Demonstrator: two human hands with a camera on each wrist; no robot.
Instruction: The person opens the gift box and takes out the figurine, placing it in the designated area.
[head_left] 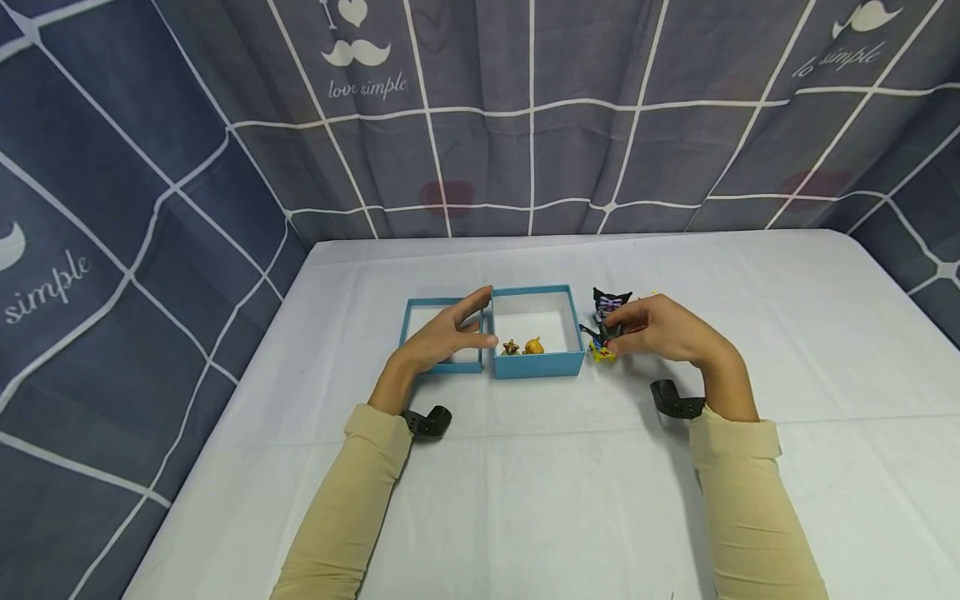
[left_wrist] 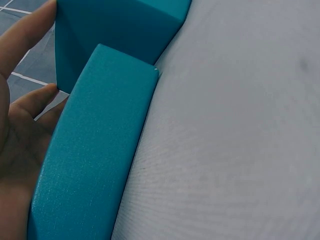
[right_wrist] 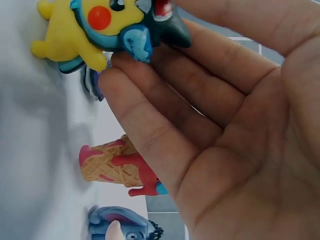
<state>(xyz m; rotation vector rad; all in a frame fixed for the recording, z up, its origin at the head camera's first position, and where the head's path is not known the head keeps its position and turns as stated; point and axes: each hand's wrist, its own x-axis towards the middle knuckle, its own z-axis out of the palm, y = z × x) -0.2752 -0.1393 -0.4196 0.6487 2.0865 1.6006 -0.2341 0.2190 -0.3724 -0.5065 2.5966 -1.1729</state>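
Yellow figurine held in right fingers, right-wrist view's upper left; blue donkey, lower left, only there; left fingers wide against box.

Head: I look from above the sleeves, forward and down across the white table to the curtain | Left wrist: I see the blue box from low and close, tipped sideways, shared with head | Right wrist: I face the right hand and yellow figure very close, sideways, both shared with head
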